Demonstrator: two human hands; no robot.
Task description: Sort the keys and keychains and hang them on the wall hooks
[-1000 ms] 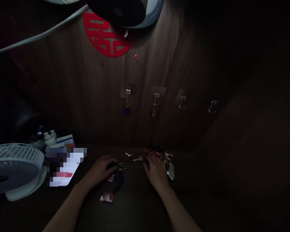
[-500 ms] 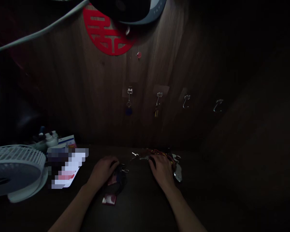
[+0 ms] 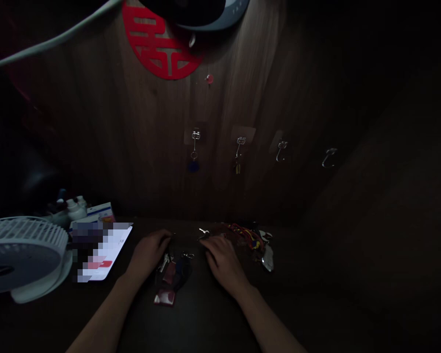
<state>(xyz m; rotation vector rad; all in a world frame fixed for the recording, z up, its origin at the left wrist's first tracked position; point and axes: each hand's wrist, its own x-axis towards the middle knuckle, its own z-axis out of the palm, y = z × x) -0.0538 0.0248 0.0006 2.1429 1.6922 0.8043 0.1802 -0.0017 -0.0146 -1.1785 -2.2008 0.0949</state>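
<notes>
My left hand [image 3: 150, 252] rests on the dark desk at left, thumb and fingers drawn together; a tiny glint shows at its fingertips, too small to name. Just right of it lies a bunch of keys [image 3: 164, 263] with a metal clasp [image 3: 187, 255], dark straps and a reddish card-like tag [image 3: 164, 297]. My right hand [image 3: 224, 264] lies palm down, thumb apart from the fingers, its fingertips at a small silver key [image 3: 204, 231] with a ring. Beyond it sits a tangle of red and yellow cords [image 3: 246, 235] with a silvery piece [image 3: 267, 259].
Hooks on the wooden back panel hold a blue tag [image 3: 193, 167] and a small brass-coloured item [image 3: 237, 169]; two more hooks [image 3: 281, 145] hang to the right. A white fan [image 3: 25, 255], a lit phone [image 3: 108, 260] and small white bottles [image 3: 75, 208] stand at left.
My right hand has moved left, off the corded tangle, to the small silver key. My left hand has drawn back to the left, uncovering keys in the bunch.
</notes>
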